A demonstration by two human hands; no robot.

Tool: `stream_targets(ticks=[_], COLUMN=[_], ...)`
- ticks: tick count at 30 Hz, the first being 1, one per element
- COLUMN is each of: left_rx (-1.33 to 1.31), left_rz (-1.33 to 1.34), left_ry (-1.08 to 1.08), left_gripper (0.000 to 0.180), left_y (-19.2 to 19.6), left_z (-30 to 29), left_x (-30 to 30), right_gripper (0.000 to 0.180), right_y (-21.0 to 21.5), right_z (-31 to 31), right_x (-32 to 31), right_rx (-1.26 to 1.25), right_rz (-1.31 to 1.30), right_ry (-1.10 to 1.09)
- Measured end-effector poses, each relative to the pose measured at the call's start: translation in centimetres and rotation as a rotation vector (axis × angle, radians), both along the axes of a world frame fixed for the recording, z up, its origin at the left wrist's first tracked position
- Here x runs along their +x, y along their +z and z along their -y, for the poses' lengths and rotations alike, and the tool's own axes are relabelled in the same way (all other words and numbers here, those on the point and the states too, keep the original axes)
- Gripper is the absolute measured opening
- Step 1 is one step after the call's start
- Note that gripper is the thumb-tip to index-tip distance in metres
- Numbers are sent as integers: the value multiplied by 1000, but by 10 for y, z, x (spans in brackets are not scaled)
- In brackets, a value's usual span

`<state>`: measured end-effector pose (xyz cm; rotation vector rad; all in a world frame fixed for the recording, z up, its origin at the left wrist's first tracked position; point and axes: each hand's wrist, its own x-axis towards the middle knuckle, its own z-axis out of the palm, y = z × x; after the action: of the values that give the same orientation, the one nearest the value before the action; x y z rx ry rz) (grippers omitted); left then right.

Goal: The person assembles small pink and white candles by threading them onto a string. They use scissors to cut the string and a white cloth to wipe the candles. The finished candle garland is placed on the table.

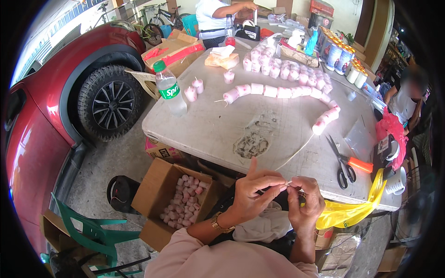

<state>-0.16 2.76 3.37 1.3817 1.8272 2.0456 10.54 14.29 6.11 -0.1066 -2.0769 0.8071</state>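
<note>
White string (296, 152) is pinched at its near end between both hands, just off the desk's near edge; from there it runs up across the desk (218, 125) to the chain of pink-and-white wrapped candies (282, 91). Left hand (255, 192): thumb + forefinger pressed together on the string end, other fingers fanned up. Right hand (305, 201): fingers curled in, tips pinching the same bit of string right beside the left hand's grip. Looks like knotting or threading, but the tips hide the detail.

Risks, as I judge: string is taut-ish over the desk edge, so a hard tug could drag the candy chain toward the scissors (345, 164) or pull the end piece off the desk. String could also slip from the pinch, being thin.

Room: bare worn patch of desk between hands and chain, free to work in. Scissors w/ orange handle lie near the right hand, blades pointing away. Yellow plastic bag (352, 211) hangs off the desk edge beside the right hand. Open cardboard box of candies (178, 199) sits on the floor below-left of the desk, and the green-capped bottle (169, 88) stands at the desk's left edge, near tipping range if bumped.
</note>
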Motion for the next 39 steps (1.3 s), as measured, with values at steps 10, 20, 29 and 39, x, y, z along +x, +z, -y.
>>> stream_targets(ticks=[10,20,29,39], left_rx=[212,79,26,70], left_rz=[167,-198,-143,81], left_ry=[148,280,214,96], left_gripper=[9,15,21,6], left_y=[8,15,12,8], left_z=[-24,-28,-27,-27], left_x=[7,1,-3,2], right_gripper=[26,25,24,27], right_y=[-11,-15,-16,-6], right_z=[-3,-10,-12,-9], right_x=[-15,-24,-27,-23], right_rx=[-163,-106,-33,388], right_rz=[-193,-258,-216,-144], right_ry=[27,40,10,-209])
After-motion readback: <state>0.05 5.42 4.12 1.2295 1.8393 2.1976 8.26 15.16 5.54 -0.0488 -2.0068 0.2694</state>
